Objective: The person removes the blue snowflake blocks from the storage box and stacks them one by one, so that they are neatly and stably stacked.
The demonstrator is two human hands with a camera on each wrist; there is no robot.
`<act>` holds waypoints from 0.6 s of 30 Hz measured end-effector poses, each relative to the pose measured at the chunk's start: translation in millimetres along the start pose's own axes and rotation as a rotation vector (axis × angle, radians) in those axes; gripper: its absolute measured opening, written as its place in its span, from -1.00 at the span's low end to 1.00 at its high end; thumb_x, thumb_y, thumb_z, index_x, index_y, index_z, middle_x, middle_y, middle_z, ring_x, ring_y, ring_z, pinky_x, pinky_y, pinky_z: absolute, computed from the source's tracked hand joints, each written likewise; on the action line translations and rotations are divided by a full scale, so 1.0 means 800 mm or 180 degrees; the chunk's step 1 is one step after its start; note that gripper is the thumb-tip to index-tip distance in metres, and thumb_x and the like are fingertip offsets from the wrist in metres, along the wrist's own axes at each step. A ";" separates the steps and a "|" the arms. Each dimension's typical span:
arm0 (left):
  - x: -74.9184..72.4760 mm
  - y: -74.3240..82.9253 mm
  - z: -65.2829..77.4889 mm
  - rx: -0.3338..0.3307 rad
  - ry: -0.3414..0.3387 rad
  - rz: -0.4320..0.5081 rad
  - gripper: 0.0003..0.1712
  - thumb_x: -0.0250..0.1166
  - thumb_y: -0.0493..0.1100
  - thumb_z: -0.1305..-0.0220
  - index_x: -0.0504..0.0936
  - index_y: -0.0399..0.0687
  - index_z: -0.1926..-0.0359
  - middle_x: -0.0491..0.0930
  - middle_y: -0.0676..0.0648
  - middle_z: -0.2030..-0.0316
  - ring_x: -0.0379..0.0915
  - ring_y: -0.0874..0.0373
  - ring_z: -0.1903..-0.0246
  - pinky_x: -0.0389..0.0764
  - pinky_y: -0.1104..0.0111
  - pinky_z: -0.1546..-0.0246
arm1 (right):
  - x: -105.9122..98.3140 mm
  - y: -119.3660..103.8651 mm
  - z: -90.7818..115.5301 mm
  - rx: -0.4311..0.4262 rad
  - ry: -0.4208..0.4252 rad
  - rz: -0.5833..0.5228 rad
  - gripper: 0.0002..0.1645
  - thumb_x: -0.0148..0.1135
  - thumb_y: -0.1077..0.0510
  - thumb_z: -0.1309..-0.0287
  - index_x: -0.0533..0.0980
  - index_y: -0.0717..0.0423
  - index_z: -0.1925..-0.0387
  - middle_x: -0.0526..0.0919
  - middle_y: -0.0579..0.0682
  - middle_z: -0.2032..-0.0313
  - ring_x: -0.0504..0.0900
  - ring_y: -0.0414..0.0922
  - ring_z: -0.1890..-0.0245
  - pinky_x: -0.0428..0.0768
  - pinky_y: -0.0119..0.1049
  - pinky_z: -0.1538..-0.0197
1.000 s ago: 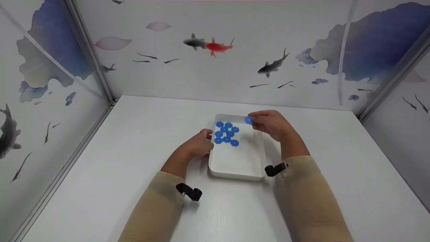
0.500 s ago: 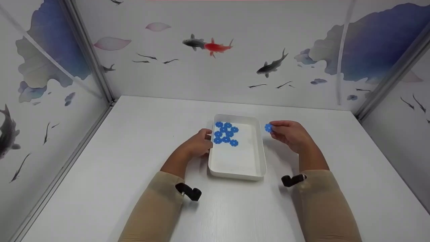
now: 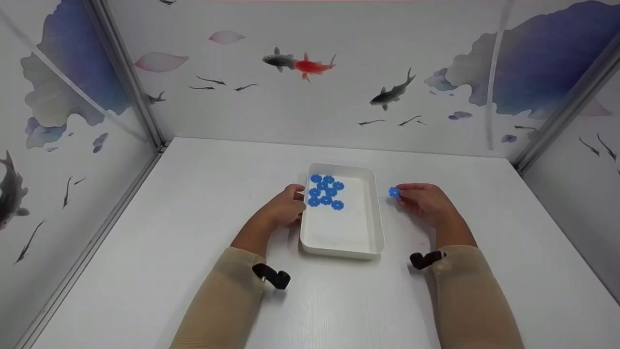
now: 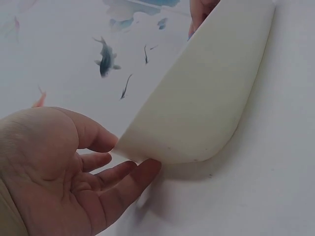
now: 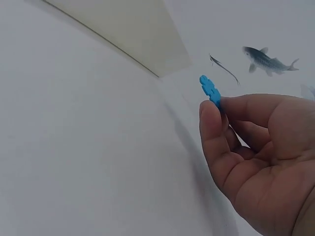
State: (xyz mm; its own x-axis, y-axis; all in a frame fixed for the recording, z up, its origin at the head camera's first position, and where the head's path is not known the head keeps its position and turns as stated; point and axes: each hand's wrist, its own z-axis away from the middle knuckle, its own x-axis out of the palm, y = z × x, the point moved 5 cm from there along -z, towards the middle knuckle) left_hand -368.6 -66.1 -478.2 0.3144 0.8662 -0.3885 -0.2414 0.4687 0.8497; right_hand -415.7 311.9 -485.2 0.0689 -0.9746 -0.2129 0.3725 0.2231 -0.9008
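Blue plastic disc [image 3: 394, 192], judged light, stiff and slippery, is pinched edgewise by the right hand [image 3: 426, 203]; the white tray [image 3: 375, 218] is steadied by the left hand [image 3: 283, 209].

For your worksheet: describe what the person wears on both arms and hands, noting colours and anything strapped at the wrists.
Both arms are covered by close-fitting beige sleeves, the left sleeve and right sleeve, each ending at the wrist. A small black device sits at each cuff: the left wrist device and right wrist device. The left hand and right hand are bare, with no gloves; no rings or watch show.
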 end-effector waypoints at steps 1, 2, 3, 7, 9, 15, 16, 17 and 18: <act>-0.001 0.000 0.000 -0.0008 0.0009 -0.0024 -0.25 0.11 -0.12 -0.56 0.12 0.19 -0.67 0.33 -0.05 -0.56 0.46 -0.02 -0.37 0.60 0.06 -0.36 | -0.001 0.001 0.000 0.0019 0.0025 0.0023 -0.45 0.35 0.04 -0.47 0.54 0.09 -0.39 0.65 0.05 -0.24 0.74 -0.16 0.01 0.73 -0.38 -0.15; -0.001 0.000 0.001 -0.0016 0.0012 -0.0042 -0.24 0.11 -0.12 -0.56 0.11 0.19 -0.68 0.33 -0.05 -0.57 0.45 -0.02 -0.38 0.59 0.05 -0.37 | -0.003 0.003 0.001 0.0031 0.0036 0.0053 -0.44 0.35 0.03 -0.47 0.54 0.09 -0.39 0.65 0.06 -0.25 0.74 -0.16 0.01 0.72 -0.37 -0.16; -0.002 0.000 0.001 -0.0023 0.0013 -0.0055 -0.23 0.11 -0.11 -0.56 0.11 0.19 -0.68 0.32 -0.05 -0.58 0.44 -0.02 -0.39 0.58 0.04 -0.38 | -0.004 0.004 0.001 0.0047 0.0054 0.0085 -0.44 0.35 0.03 -0.47 0.54 0.08 -0.40 0.65 0.06 -0.24 0.74 -0.17 0.00 0.72 -0.37 -0.16; -0.003 0.001 0.004 -0.0030 0.0020 -0.0119 -0.22 0.11 -0.11 -0.54 0.10 0.20 -0.69 0.32 -0.05 -0.58 0.42 -0.02 -0.41 0.54 0.02 -0.43 | -0.008 0.009 0.002 0.0104 0.0097 0.0168 -0.42 0.38 0.01 -0.45 0.54 0.08 -0.40 0.67 0.05 -0.22 0.76 -0.17 -0.01 0.73 -0.36 -0.15; -0.004 0.001 0.005 -0.0030 0.0022 -0.0135 -0.22 0.11 -0.12 -0.54 0.11 0.19 -0.68 0.32 -0.06 -0.58 0.41 -0.02 -0.41 0.52 0.01 -0.46 | -0.010 0.012 0.002 0.0155 0.0134 0.0207 -0.44 0.39 0.01 -0.44 0.55 0.07 -0.37 0.68 0.05 -0.20 0.77 -0.17 0.01 0.73 -0.36 -0.14; -0.003 0.002 0.005 0.0054 0.0048 -0.0129 -0.22 0.08 -0.15 -0.53 0.12 0.11 -0.69 0.32 -0.11 -0.58 0.42 -0.06 -0.42 0.48 0.00 -0.48 | -0.012 0.015 0.000 0.0239 0.0163 0.0186 -0.44 0.39 0.05 -0.43 0.53 0.13 -0.36 0.72 0.05 -0.13 0.82 -0.18 0.06 0.74 -0.36 -0.13; -0.003 0.003 0.005 0.0068 0.0047 -0.0116 -0.22 0.08 -0.16 -0.53 0.11 0.10 -0.69 0.32 -0.12 -0.58 0.42 -0.07 -0.41 0.49 0.00 -0.48 | -0.011 0.014 0.000 0.0242 0.0158 0.0167 -0.44 0.39 0.06 -0.43 0.53 0.14 -0.36 0.73 0.05 -0.11 0.82 -0.18 0.07 0.74 -0.37 -0.13; -0.002 0.003 0.005 0.0081 0.0045 -0.0105 -0.22 0.07 -0.16 -0.53 0.10 0.09 -0.69 0.32 -0.12 -0.58 0.43 -0.08 -0.41 0.49 0.00 -0.48 | -0.011 0.015 -0.001 0.0245 0.0153 0.0170 -0.44 0.39 0.06 -0.43 0.53 0.15 -0.36 0.73 0.04 -0.09 0.82 -0.18 0.08 0.74 -0.37 -0.13; -0.002 0.002 0.005 0.0081 0.0049 -0.0102 -0.21 0.07 -0.16 -0.53 0.10 0.10 -0.69 0.32 -0.12 -0.58 0.44 -0.07 -0.40 0.49 0.00 -0.47 | -0.011 0.014 0.000 0.0246 0.0156 0.0180 -0.43 0.40 0.05 -0.43 0.53 0.15 -0.36 0.74 0.04 -0.07 0.82 -0.18 0.09 0.74 -0.37 -0.12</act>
State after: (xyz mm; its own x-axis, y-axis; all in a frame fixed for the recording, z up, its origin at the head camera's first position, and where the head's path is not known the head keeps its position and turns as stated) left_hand -366.3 -67.5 -474.6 0.3075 0.8533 -0.4210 -0.2078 0.4920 0.8454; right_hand -412.4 322.7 -493.7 0.0473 -0.9581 -0.2824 0.4396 0.2738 -0.8554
